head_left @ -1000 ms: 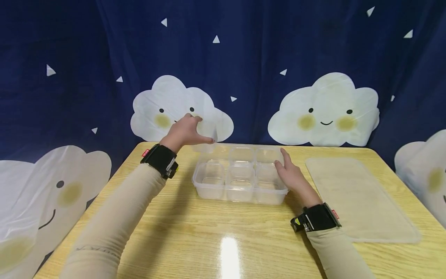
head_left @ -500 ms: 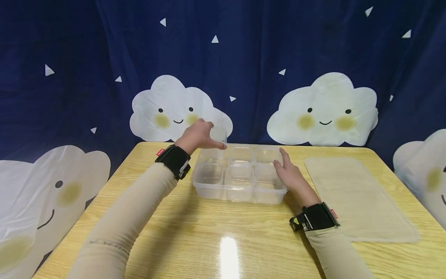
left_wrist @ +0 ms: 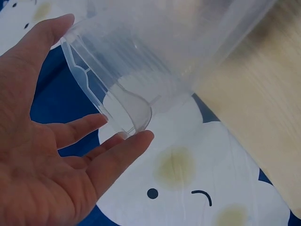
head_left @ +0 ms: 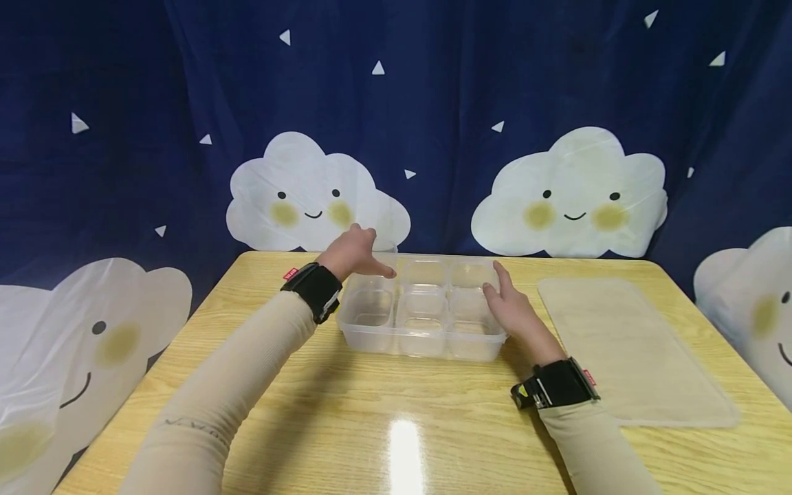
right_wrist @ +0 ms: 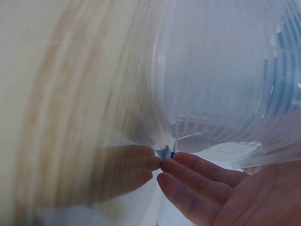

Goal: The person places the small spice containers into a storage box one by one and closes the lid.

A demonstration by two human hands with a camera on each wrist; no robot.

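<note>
My left hand (head_left: pixel 354 253) pinches the rim of a small clear plastic box (left_wrist: pixel 117 94) between thumb and fingertips. In the head view, this box hangs over the back left corner of a larger translucent storage container (head_left: pixel 369 342), its lower part hard to make out. Several matching small clear boxes (head_left: pixel 422 309) stand in rows inside the container. On its right side, my right hand (head_left: pixel 516 311) holds the wall, thumb at the rim and fingers along the outside. The right wrist view shows those fingers (right_wrist: pixel 202 181) low beside the container wall, close to the tabletop.
A flat translucent lid-like sheet (head_left: pixel 637 357) lies on the wooden table (head_left: pixel 334 412) to the right. Behind the table hangs a dark blue curtain (head_left: pixel 433 89) with white clouds. Black bands with small cameras are strapped round both wrists.
My left hand has moved right, then lower, bringing the small box down toward the container's back left corner. My right hand stays at the container's right side.
</note>
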